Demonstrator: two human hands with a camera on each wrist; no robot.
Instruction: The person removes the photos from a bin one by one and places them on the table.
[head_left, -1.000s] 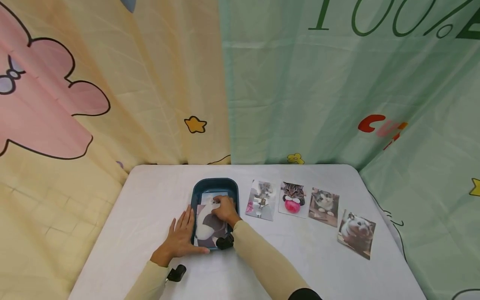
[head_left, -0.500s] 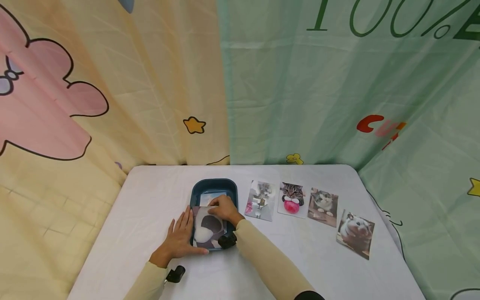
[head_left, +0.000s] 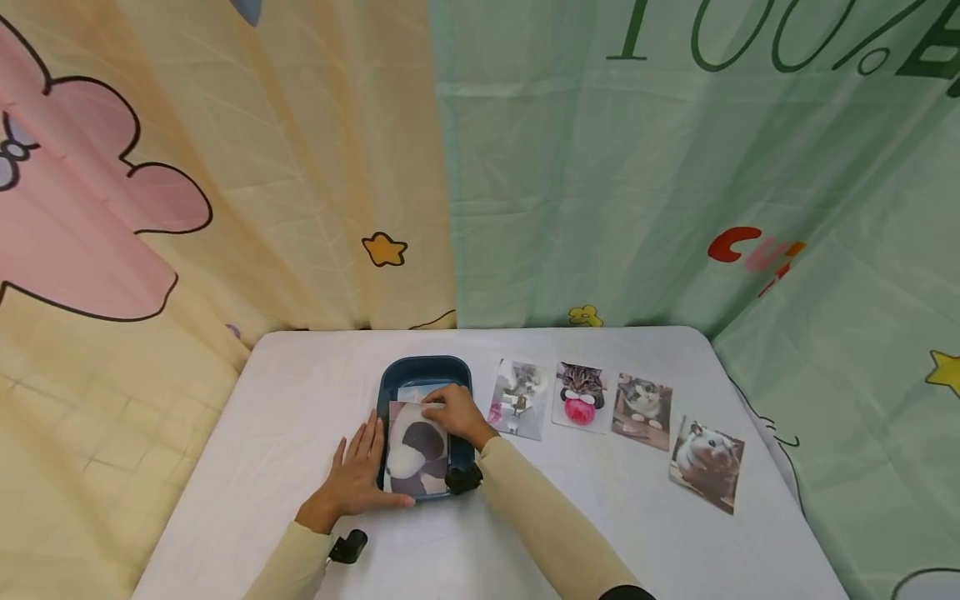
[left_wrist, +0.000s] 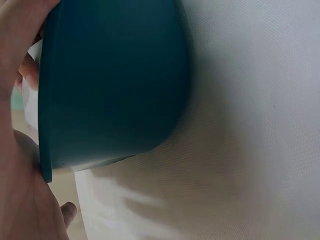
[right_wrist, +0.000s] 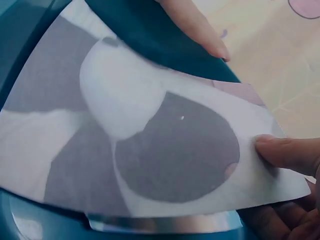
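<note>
A dark teal tray stands on the white table, and its side wall fills much of the left wrist view. My left hand rests against its left rim, fingers straight, thumb stretched along the near edge. With my right hand I pinch the far right corner of a photo card, thumb on top and fingers beneath. This card shows grey and white rounded shapes and bows slightly, its held end raised. Under it in the tray lies another card, mostly covered.
To the right of the tray, a row of picture cards lies on the table: a pale kitten card, a cat with a pink ball, a grey-white kitten and a hamster-like animal. Printed curtains hang behind the table.
My right hand has drawn slightly to the right, and the card it pinches has shifted with its far edge now higher. My left hand stays at the tray's rim.
</note>
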